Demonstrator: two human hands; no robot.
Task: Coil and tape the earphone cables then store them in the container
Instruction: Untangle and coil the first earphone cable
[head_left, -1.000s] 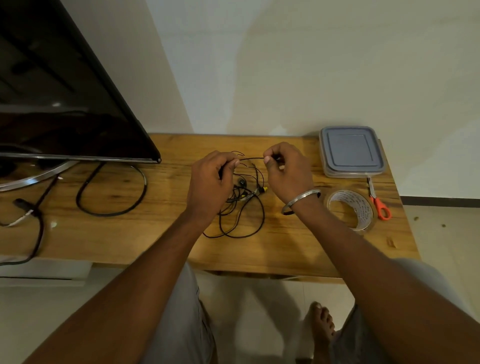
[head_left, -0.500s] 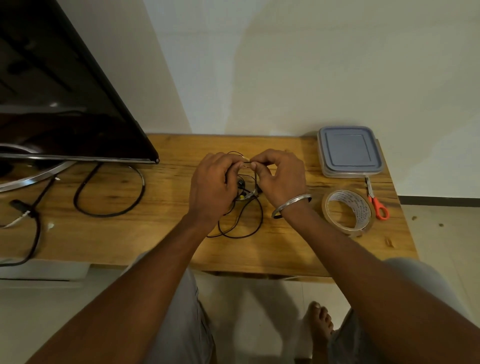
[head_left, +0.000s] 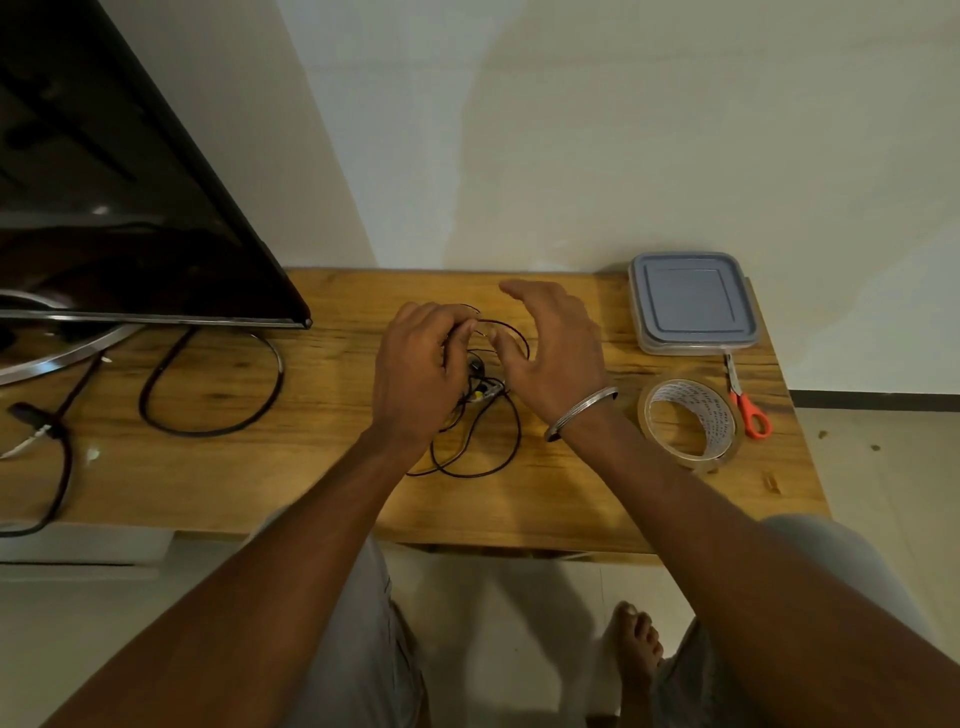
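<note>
A black earphone cable (head_left: 480, 447) lies in loose loops at the middle of the wooden table (head_left: 322, 467). My left hand (head_left: 421, 369) grips the upper part of the cable, with a small loop standing above its fingers. Just to the right, my right hand (head_left: 553, 353) is spread with straight fingers, its thumb near the loop, holding nothing. A grey lidded container (head_left: 693, 301) stands shut at the back right. A roll of clear tape (head_left: 691, 423) lies to the right of my right wrist.
Orange-handled scissors (head_left: 745, 405) lie between the tape and the container. A black TV (head_left: 119, 208) on a metal stand fills the left, with thick black cables (head_left: 208, 395) looped on the table beneath it. The table's front edge is close to my knees.
My right hand has let go of the cable and spread its fingers. My left hand keeps its hold on the cable, and a loop now stands above it.
</note>
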